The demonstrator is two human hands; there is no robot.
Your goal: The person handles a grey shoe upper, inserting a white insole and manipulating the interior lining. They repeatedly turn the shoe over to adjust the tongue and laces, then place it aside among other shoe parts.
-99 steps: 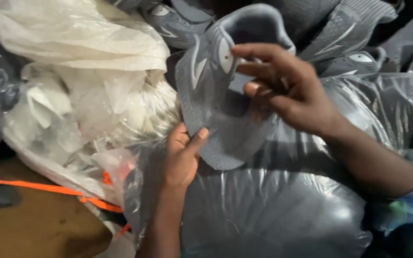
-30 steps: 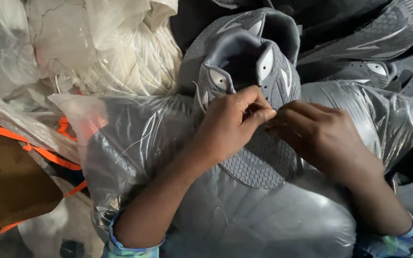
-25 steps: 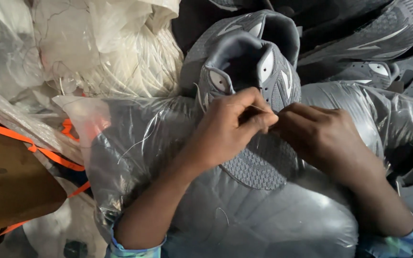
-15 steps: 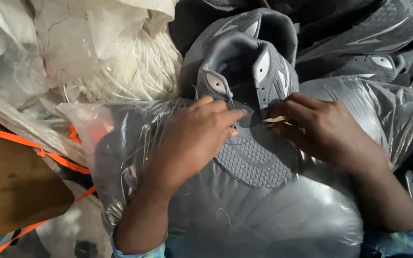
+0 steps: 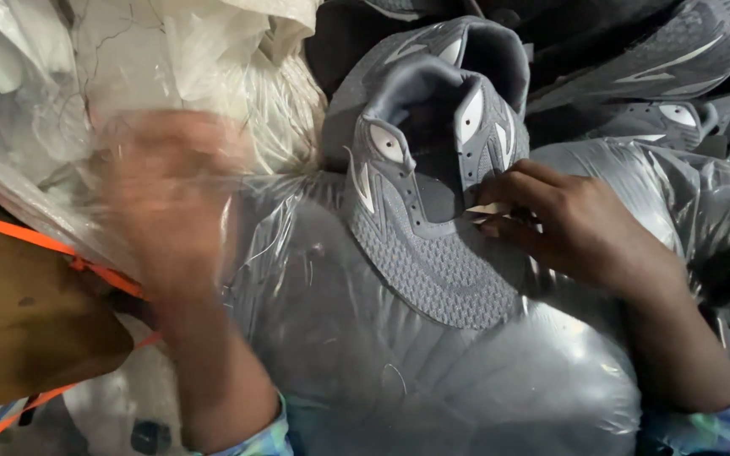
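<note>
A grey knitted shoe upper [image 5: 433, 211] with white patches lies on a clear plastic bag [image 5: 399, 371] full of grey uppers. My right hand [image 5: 568, 224] rests on the upper's right side and pinches a small pale strip [image 5: 487, 209] at the lacing edge between thumb and fingers. My left hand [image 5: 166, 198] is blurred with motion, off to the left over the edge of the bag, away from the upper. Whether it holds anything is too blurred to tell.
White crumpled plastic bags [image 5: 154, 59] are piled at the upper left. More grey uppers [image 5: 669, 76] lie at the upper right. A brown board [image 5: 19, 321] with an orange strap [image 5: 44, 245] sits at the lower left.
My left hand has left the upper and swung to the left. The right hand stays on the lacing edge with the pale strip.
</note>
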